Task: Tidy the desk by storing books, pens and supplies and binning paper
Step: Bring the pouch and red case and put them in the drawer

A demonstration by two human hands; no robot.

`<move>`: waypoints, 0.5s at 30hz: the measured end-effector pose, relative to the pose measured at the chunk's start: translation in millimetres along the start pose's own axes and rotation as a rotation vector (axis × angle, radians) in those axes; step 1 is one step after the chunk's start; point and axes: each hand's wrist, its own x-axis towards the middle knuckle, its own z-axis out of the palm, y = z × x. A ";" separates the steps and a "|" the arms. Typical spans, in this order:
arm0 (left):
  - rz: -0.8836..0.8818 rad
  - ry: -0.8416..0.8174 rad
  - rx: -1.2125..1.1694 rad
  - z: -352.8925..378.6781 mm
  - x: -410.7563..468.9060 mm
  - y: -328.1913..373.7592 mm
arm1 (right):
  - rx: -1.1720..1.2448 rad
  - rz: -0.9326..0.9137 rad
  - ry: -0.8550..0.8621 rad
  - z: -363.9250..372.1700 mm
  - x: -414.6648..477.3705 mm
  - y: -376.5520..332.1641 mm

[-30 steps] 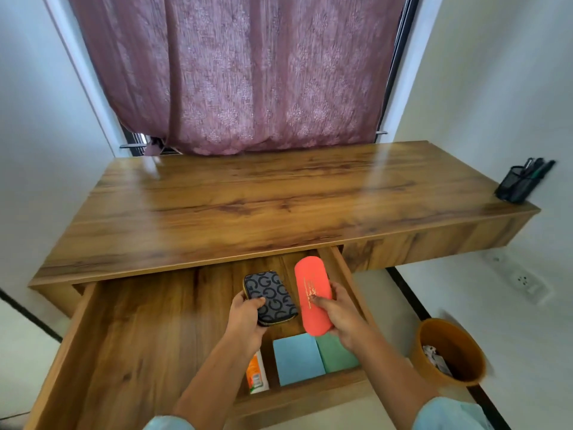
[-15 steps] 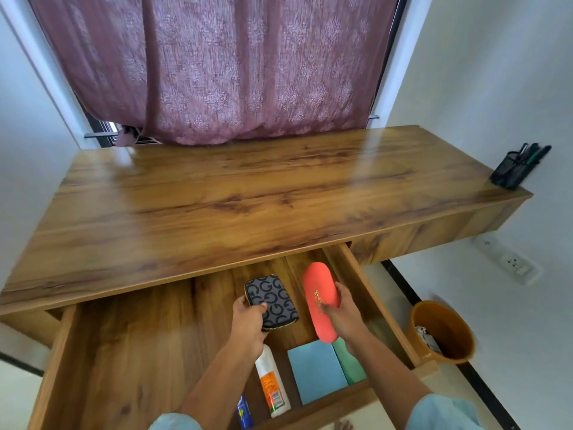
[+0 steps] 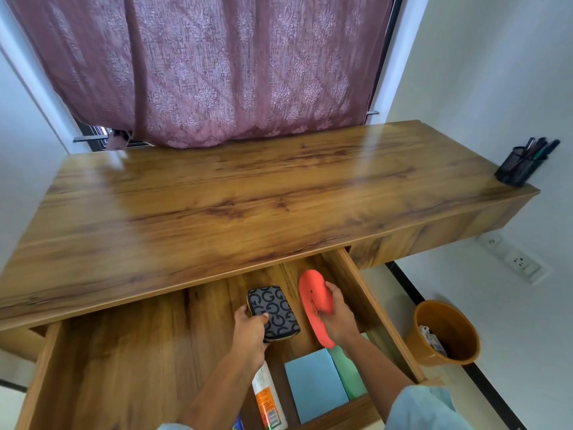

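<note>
Nearest: pale blue sleeves (image 3: 424, 409) at the bottom edge, both forearms reaching into the pulled-out drawer (image 3: 117, 361).

Drawer floor, near right: a white-and-orange tube (image 3: 269, 398) lies lengthwise, partly under the left forearm. Just left of it is a small blue item (image 3: 238, 425), too cropped to identify. Right of the tube, a light blue pad (image 3: 314, 387) and a green pad (image 3: 348, 370) lie side by side, touching. The right forearm covers part of the green one.

Left hand (image 3: 249, 332): grip closed on the near-left corner of a dark zip pouch (image 3: 276, 310) with a grey G pattern, thumb on top. Can't tell whether the pouch touches the drawer floor.

Right hand (image 3: 336, 315): grip wrapped round the middle of a red-orange hard case (image 3: 313, 301), fingers curled over its right edge. The case is tilted, long axis running away from the person, near tip over the green pad. Pouch and case are near each other, not touching.

Beyond that: the wooden desk surface (image 3: 248, 197). At its far right corner stands a black mesh pen holder (image 3: 516, 170) with pens (image 3: 541, 147) sticking out.

On the floor right of the drawer, an orange bin (image 3: 434, 358) with paper scraps (image 3: 432, 341) inside. Wall sockets (image 3: 517, 262) sit past it.

Farthest: a mauve patterned curtain (image 3: 217, 66) hanging behind the surface.
</note>
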 end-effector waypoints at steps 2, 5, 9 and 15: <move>-0.001 0.003 0.003 2.9 1.6 -1.1 | -0.062 -0.023 0.003 -0.3 4.2 3.8; -0.005 0.014 -0.001 6.6 4.8 -3.2 | -0.204 -0.025 -0.003 -1.5 6.8 7.0; -0.009 0.037 0.004 12.7 7.6 -7.9 | -0.460 -0.006 -0.045 -5.1 6.1 9.1; -0.005 0.055 0.027 23.5 7.7 -15.3 | -0.725 -0.130 -0.038 -5.1 0.4 9.1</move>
